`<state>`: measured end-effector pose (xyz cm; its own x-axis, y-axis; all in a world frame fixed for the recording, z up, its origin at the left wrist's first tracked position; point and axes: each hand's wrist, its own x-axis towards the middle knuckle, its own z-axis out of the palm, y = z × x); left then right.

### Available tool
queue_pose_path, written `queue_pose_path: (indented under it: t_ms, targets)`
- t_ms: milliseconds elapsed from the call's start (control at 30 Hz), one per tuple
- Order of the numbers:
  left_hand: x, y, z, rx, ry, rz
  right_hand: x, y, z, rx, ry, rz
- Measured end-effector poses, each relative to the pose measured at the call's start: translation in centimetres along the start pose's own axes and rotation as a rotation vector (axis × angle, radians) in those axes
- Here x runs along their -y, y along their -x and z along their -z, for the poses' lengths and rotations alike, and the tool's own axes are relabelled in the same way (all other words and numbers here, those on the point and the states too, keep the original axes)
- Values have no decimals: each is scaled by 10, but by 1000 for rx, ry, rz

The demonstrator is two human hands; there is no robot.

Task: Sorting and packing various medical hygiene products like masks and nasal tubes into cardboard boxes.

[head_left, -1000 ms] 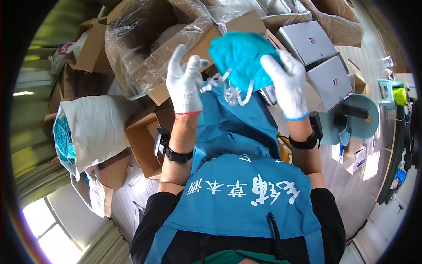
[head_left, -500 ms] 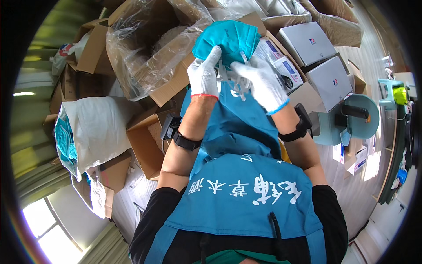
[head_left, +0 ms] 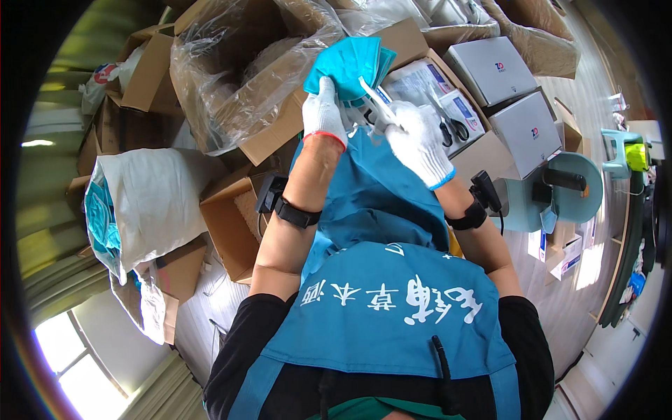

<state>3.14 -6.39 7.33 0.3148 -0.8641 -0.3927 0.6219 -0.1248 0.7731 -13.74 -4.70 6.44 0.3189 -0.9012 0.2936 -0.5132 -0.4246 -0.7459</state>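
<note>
A small stack of teal folded face masks is held up over my lap, fanned at its right edge. My left hand, in a white knit glove with a red cuff, grips the stack from below with the thumb on its front. My right hand, gloved in white with a blue cuff, is closed on the white ear loops, which stretch taut from the masks. Its fingertips are partly hidden behind the hand. Beneath both hands lies my blue apron.
A plastic-lined carton stands ahead on the left. Black-handled scissors lie on packets in an open box at right, beside grey boxes. At left, a white sack holds more teal masks. A pale blue stool is farther right.
My right hand has moved right and down, away from the masks, drawing the ear loops out. The stack has tilted and shifted slightly left in my left hand.
</note>
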Motion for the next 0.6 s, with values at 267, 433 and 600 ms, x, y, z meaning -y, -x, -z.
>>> queue_pose_path:
  t_ms: [267,433,600]
  targets:
    - [5,-15,6,-80,-48,-38,3,-2,22,50,-1227,-417]
    - [1,-16,2,31,-144,-6,-19,-7,46,-50,-316,-108]
    - [-15,-16,-2,61,-54,-171,-7,0,66,406,-374,-392]
